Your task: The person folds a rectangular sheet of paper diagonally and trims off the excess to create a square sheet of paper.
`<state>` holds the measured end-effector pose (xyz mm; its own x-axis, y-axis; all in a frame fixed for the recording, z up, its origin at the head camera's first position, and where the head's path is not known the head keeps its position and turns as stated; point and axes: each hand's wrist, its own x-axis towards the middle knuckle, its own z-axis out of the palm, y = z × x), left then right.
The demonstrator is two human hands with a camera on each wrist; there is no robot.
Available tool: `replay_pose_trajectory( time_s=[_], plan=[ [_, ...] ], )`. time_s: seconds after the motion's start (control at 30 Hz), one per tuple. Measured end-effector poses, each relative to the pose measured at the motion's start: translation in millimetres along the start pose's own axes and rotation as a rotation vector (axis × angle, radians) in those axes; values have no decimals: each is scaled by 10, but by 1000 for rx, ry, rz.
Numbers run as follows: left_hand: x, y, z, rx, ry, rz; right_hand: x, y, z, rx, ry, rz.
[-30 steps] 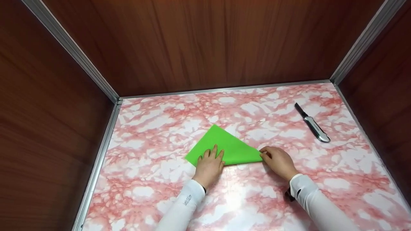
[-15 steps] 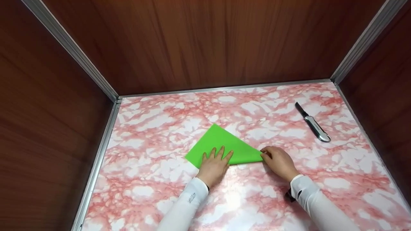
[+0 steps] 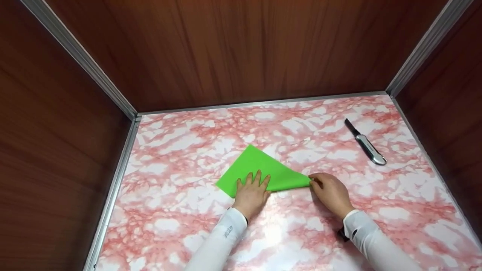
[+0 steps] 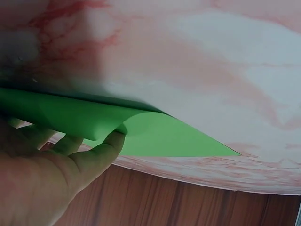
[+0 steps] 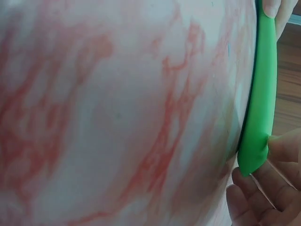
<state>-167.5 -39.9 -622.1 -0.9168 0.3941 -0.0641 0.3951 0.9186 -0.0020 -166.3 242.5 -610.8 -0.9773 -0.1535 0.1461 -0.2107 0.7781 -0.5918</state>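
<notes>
Paper [image 3: 276, 171] under left hand [image 3: 251, 194], right hand [image 3: 333, 192] pinching

Person at a pink-and-white marbled desk [image 3: 169, 226], seen from above. A bright green sheet [image 3: 252, 162] lies on the desk top, one corner pointing to the brown wood-grain back panel [image 3: 233, 52] and another narrowing to the right. The left hand [image 3: 251, 194] rests on the sheet's near part, fingers spread; the right hand [image 3: 332, 192] pinches its right-hand corner. Both arms wear white sleeves [image 3: 380, 241]. Beyond the right hand, apart from the sheet, lies a knife [image 3: 366, 143], dark blade toward the back panel, silver-and-black handle nearer the person.
</notes>
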Motion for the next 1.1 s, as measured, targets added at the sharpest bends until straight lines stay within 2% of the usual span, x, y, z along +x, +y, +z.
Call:
replay_pose_trajectory(
  time_s=[0.3,0.6,0.87,1.1],
  plan=[
    [21,41,-18,7,-14,-18,10,23,31,-16,52,-16],
    [56,66,-32,18,-53,-47,5,35,36,8,56,-17],
    [64,77,-23,11,-22,-60,2,47,36,24,50,-8],
    [57,79,-27,12,-21,-64,3,62,70,-22,67,-62]
  ],
)
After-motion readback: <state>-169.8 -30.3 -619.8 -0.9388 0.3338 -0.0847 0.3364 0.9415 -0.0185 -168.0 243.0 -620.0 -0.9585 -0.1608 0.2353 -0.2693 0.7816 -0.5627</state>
